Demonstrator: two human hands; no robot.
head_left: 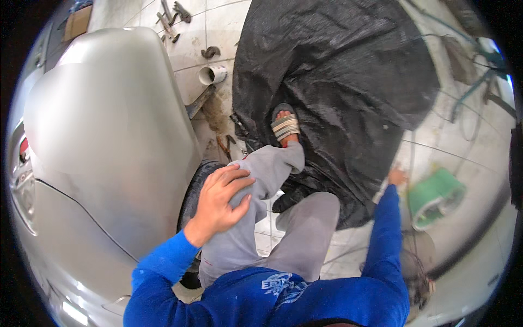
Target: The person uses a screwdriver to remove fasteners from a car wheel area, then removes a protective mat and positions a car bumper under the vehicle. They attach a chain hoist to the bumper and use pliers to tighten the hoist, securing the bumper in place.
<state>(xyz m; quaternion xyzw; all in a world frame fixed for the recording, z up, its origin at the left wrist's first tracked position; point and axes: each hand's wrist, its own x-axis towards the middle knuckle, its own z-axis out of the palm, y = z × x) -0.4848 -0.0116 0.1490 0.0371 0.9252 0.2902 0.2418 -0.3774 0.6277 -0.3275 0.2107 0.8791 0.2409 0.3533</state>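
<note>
Green roll (437, 195), round-sided with a pale inner face, sits at right on the tile floor (224, 24), motion-blurred. Right hand (397, 176) reaches low just left of it, at the edge of the black sheet (348, 71); blurred, can't tell whether those fingers are wide or gripping. Left hand (222, 201) rests on the grey trouser leg (272, 166), fingers loosely spread, slightly curved, holding nothing. Sheet is thin, crinkled, plasticky, sharp folds, rounded far edge. Left side: silver car body (114, 120), smooth, curved, satin to glossy. Between body and sheet: hollow white cylinder (219, 74) on its side, orange-handled pliers (224, 148) nearer. Metal tools (170, 22) far left-centre, on glossy square tiles.
</note>
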